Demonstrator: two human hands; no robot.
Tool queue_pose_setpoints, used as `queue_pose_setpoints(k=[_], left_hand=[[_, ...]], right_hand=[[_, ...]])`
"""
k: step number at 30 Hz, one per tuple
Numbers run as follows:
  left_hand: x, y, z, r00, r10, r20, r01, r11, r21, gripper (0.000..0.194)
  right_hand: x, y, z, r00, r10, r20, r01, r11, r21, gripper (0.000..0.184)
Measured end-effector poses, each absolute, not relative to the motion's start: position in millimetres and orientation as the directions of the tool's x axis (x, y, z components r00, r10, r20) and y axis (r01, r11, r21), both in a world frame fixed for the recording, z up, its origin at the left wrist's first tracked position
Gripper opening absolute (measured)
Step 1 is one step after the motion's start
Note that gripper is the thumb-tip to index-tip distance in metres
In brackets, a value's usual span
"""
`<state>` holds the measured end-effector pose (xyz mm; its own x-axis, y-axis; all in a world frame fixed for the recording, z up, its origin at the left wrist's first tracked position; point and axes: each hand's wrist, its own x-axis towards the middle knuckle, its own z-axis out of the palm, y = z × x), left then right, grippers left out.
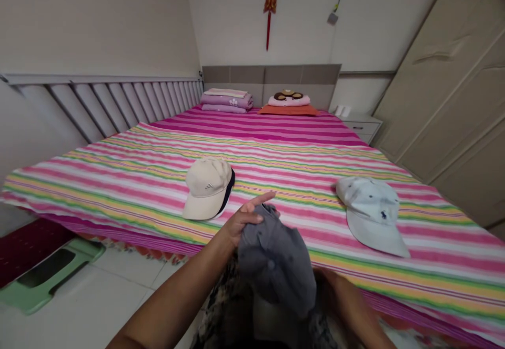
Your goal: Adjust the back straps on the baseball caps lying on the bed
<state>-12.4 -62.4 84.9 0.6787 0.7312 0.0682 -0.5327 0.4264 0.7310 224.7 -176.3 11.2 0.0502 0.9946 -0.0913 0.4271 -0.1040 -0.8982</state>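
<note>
A dark grey cap point(276, 259) is held over the near edge of the bed, its crown turned up toward me. My left hand point(246, 217) grips its far-left edge, thumb on top and index finger stretched out past it. Beside the cap's right edge is my right hand point(333, 286), blurred and in shadow, its fingers hidden. On the bed to the left lies a beige cap point(209, 183) with a small dark logo; a navy edge point(229, 194) shows under it. A pale blue cap point(373, 207) with a small dark emblem rests to the right.
The bed has a striped bedspread point(158, 167). Folded purple bedding point(226, 101) and a pink pile point(290, 101) sit by the headboard point(244, 73). A green stool point(35, 291) stands on the floor at left, a nightstand point(361, 125) at the far right.
</note>
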Motion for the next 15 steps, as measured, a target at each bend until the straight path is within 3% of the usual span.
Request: queue_pose_setpoints(k=[2,5,9,12,15], left_hand=[[-7.4,-77.0,94.3,0.733,0.674,0.093,-0.491,0.428,0.759,0.069],[-1.0,-90.9,103.6,0.775,0.623,0.104,-0.447,0.425,0.787,0.068],[0.2,-99.2,107.2,0.770,0.629,0.108,-0.475,0.452,0.755,0.063],[-1.0,-101.4,102.9,0.777,0.619,0.114,-0.507,0.509,0.696,0.061],[0.0,-102.4,93.4,0.771,0.631,0.082,-0.514,0.541,0.665,0.063]], right_hand=[[225.1,-167.7,38.5,0.131,0.991,0.004,0.407,-0.050,-0.912,0.021],[204.1,-165.1,77.2,0.006,0.996,0.091,0.162,0.088,-0.983,0.035],[167.6,-170.9,97.8,-0.202,0.979,-0.028,-0.079,-0.045,-0.996,0.028],[156.6,-173.1,95.2,-0.147,0.988,-0.050,-0.283,-0.091,-0.955,0.028],[157.0,-173.7,93.4,-0.092,0.995,-0.043,-0.358,-0.073,-0.931,0.026]])
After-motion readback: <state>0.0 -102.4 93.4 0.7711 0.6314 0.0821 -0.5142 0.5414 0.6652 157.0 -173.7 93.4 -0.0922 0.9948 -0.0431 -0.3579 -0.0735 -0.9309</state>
